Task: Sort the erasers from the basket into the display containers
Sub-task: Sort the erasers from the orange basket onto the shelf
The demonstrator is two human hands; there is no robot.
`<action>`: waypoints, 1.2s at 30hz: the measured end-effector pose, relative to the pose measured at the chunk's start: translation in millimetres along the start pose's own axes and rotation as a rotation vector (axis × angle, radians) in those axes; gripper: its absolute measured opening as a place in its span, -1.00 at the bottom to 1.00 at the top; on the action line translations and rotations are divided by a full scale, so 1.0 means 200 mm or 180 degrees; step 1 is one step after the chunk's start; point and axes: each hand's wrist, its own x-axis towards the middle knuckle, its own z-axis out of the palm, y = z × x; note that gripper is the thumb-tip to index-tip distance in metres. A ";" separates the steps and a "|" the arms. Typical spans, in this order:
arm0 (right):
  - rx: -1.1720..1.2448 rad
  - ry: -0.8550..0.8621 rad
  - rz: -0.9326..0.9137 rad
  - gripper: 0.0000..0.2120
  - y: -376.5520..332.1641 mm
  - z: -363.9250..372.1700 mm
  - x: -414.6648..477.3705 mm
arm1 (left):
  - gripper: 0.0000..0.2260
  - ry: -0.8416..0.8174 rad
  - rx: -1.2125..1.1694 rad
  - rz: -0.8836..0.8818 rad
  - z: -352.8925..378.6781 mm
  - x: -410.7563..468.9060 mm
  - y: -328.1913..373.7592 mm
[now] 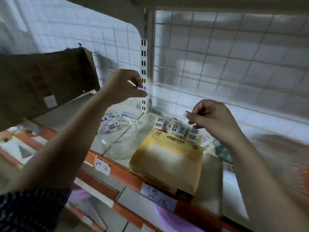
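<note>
My left hand [124, 87] is raised above the shelf and pinches a small white eraser [141, 89] between thumb and fingers. My right hand [210, 118] hovers over a yellow box [167, 158] and pinches another small eraser [187, 113]. The yellow box holds several white erasers with dark stripes [177, 128] at its far end. To its left stands a clear plastic container [115, 131] with several small erasers [115, 122] inside. The frame is blurred by motion.
A brown cardboard box [41, 84] stands at the left on the shelf. A slotted white upright [144, 76] and a wire grid [225, 64] back the shelf. Orange shelf edges [117, 169] carry paper labels. A pink object [167, 216] lies on the shelf below.
</note>
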 end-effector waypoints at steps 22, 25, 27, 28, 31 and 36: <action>-0.0780 -0.1254 -0.0015 -0.83 -0.06 0.85 0.63 | -0.90 0.0458 0.0397 -0.0242 -0.03 -0.33 -1.07; -0.0962 -0.1575 -0.0147 -0.83 -0.09 0.99 0.71 | -0.81 0.0868 0.0655 -0.0455 -0.02 -0.36 -1.15; -0.1131 -0.1721 -0.0216 -0.84 -0.10 1.08 0.75 | -0.78 0.0999 0.0609 -0.0703 -0.01 -0.36 -1.17; -0.1232 -0.1770 -0.0251 -0.85 -0.10 1.12 0.76 | -0.77 0.1019 0.0598 -0.0735 0.00 -0.35 -1.18; -0.1441 -0.1877 -0.0318 -0.87 -0.11 1.20 0.79 | -0.72 0.0996 0.0620 -0.0763 0.00 -0.34 -1.18; -0.1421 -0.1839 -0.0300 -0.90 -0.09 1.23 0.78 | -0.73 0.0939 0.0630 -0.0692 0.01 -0.35 -1.17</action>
